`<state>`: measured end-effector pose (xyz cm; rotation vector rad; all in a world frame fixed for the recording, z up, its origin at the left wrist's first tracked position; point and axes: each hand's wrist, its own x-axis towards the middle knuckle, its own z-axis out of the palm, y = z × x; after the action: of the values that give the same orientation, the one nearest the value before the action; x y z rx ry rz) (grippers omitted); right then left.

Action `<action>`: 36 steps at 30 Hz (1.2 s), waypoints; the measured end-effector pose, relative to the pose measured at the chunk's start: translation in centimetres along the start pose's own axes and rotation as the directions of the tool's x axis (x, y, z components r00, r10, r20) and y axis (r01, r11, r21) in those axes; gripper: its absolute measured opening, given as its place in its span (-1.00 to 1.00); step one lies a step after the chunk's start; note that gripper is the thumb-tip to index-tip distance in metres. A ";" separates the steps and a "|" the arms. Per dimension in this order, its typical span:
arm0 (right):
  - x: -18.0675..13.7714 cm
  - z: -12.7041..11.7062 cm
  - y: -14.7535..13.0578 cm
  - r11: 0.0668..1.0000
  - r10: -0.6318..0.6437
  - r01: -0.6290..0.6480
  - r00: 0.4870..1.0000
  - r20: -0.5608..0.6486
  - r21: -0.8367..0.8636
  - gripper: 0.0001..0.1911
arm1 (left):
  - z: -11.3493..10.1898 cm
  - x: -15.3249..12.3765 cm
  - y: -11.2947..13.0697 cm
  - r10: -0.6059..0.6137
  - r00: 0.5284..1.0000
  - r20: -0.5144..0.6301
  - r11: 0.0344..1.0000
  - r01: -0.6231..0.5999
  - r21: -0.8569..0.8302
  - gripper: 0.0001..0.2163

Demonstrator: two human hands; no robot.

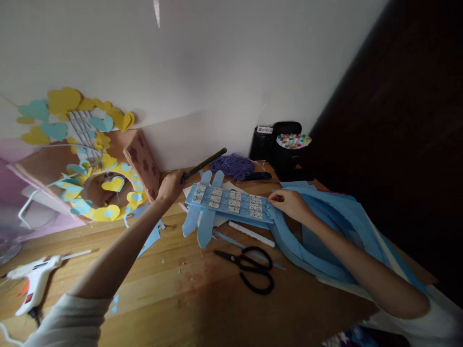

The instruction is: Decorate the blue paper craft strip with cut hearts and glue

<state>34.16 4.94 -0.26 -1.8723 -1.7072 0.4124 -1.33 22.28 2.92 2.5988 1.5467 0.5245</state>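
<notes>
My left hand (170, 187) is closed around a long dark stick (206, 163) that points up and to the right; its exact kind is hard to make out. My right hand (289, 202) has thumb and finger together at the right end of a flat blue paper strip (224, 206) decorated with several white patterned squares. Whether its fingertips grip the paper or only touch it is unclear. Pointed light-blue paper slats (207, 226) cross under the strip's left part. A curved blue paper band (289, 248) runs from its right end beneath my right forearm.
Black-handled scissors (249, 265) and a white marker (251, 233) lie in front. At left are a glue gun (39, 279) and a box decorated with paper hearts (141, 154). Behind are purple yarn (233, 166) and a black marker case (289, 159). Blue sheets (356, 212) are stacked right.
</notes>
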 end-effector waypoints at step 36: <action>0.1 0.1 0.2 0.996 -0.058 0.059 0.998 0.007 -0.068 -0.90 | 1.3 0.7 -0.6 0.019 1.000 -0.003 1.000 -0.019 -0.021 -0.74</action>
<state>34.29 5.06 -0.48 -1.8650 -1.7958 0.3404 -1.10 23.34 1.74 2.6013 1.5100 0.5429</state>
